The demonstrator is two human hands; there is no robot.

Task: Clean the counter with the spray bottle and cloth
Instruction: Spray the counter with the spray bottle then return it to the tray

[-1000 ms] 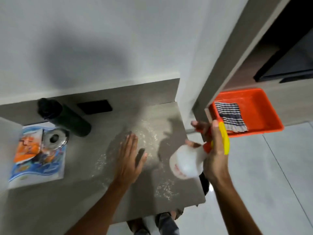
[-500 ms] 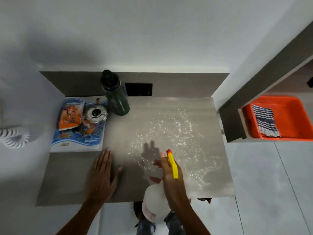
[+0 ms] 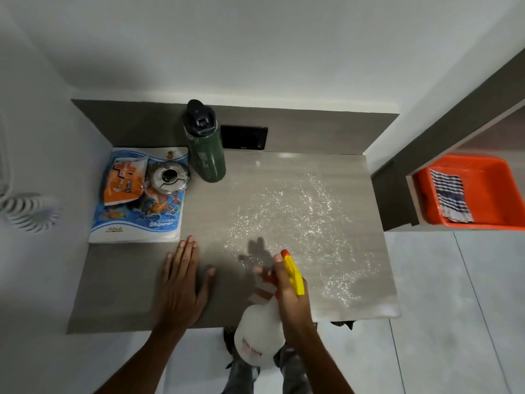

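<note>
My right hand [image 3: 292, 300] grips the white spray bottle [image 3: 257, 336] by its red and yellow trigger head, over the counter's front edge, nozzle pointing away from me. The grey counter [image 3: 284, 177] carries a wide patch of white spray droplets [image 3: 298, 223] across its right half. My left hand [image 3: 181, 282] lies flat on the counter, fingers spread, left of the bottle. The striped cloth [image 3: 450, 199] lies in an orange tray [image 3: 494, 191] on a shelf to the right, away from both hands.
At the counter's back left lie a blue book [image 3: 136, 220], an orange packet [image 3: 123, 180] and a round metal lid [image 3: 169, 177]. A dark green bottle [image 3: 206, 146] stands beside them, in front of a black wall socket [image 3: 244, 137]. Tiled floor lies below and right.
The view swung from the counter's right edge to face it squarely. My right hand brought the spray bottle from the right side to the front middle. My left hand shifted left along the counter.
</note>
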